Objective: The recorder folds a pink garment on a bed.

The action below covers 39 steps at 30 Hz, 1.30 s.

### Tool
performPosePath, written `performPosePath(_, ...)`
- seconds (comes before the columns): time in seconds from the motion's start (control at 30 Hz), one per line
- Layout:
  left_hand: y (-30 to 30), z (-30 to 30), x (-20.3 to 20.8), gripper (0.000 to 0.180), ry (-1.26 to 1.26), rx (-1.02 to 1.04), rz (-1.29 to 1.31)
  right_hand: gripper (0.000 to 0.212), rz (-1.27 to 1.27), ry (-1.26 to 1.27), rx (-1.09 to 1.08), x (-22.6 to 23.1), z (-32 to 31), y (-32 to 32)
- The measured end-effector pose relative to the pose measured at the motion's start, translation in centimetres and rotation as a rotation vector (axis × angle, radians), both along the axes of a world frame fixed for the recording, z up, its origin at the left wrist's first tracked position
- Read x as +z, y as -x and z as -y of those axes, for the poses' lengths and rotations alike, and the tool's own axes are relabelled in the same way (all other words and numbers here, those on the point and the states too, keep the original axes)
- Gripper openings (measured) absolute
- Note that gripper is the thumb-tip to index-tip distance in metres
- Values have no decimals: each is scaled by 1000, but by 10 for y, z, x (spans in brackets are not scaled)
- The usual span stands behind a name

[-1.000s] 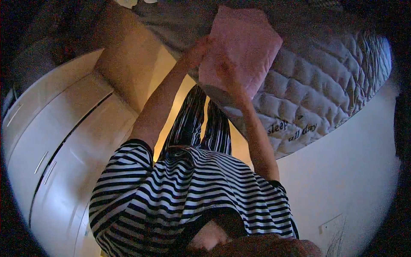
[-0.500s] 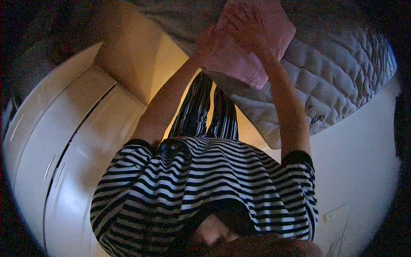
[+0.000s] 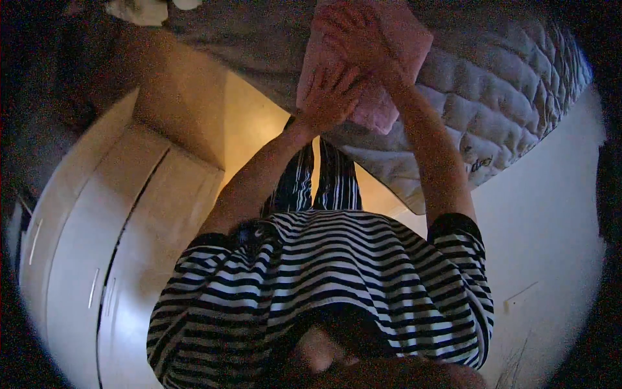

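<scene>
A folded pink cloth (image 3: 409, 40), perhaps a towel, lies on the grey quilted bed (image 3: 512, 84), close to the bed's near edge. My left hand (image 3: 332, 97) rests flat on its near left part, fingers spread. Farther up, my right hand (image 3: 359, 42) presses flat on the middle of the cloth, also with fingers apart. Neither hand grips anything. The far end of the cloth runs out of the top of the picture.
On the left stands a white cabinet (image 3: 78, 240) with slim bar handles. Some pale items (image 3: 139, 11) lie at the far left on the dark bedding. A white wall (image 3: 538, 227) with a small fitting (image 3: 512, 303) is at the right.
My left hand has moved from the cloth's left edge onto its near part, toward the right. My right hand stays flat on the cloth. The view has shifted slightly.
</scene>
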State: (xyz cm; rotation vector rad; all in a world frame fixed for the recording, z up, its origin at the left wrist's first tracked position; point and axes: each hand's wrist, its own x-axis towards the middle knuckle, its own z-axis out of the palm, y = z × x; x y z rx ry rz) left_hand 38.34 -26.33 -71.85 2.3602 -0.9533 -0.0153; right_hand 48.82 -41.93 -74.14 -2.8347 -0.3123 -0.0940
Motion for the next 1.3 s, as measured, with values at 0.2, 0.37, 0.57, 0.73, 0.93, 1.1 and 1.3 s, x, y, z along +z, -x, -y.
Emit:
performPosePath(0.2,-4,40,-4,44,63,-94,-89,34,50,-320,-395,45,52,17)
performPosePath(0.37,-36,76,35,37,266,-116,-400,28,106,-625,-710,108,88,99)
performPosePath(0.57,-79,214,57,42,256,-500,-40,29,-681,-962,-1226,97,159,250)
performPosePath(0.73,-92,244,49,55,32,-613,-16,46,-303,-1379,-1087,88,120,277)
performPosePath(0.93,-89,237,58,48,10,-566,-10,38,-268,-613,-1103,112,104,238)
performPosePath(1.1,-99,241,47,46,-36,-436,143,25,-358,-461,-1073,114,112,233)
performPosePath(1.3,-111,239,43,40,116,-246,154,26,-710,-394,-953,144,114,231)
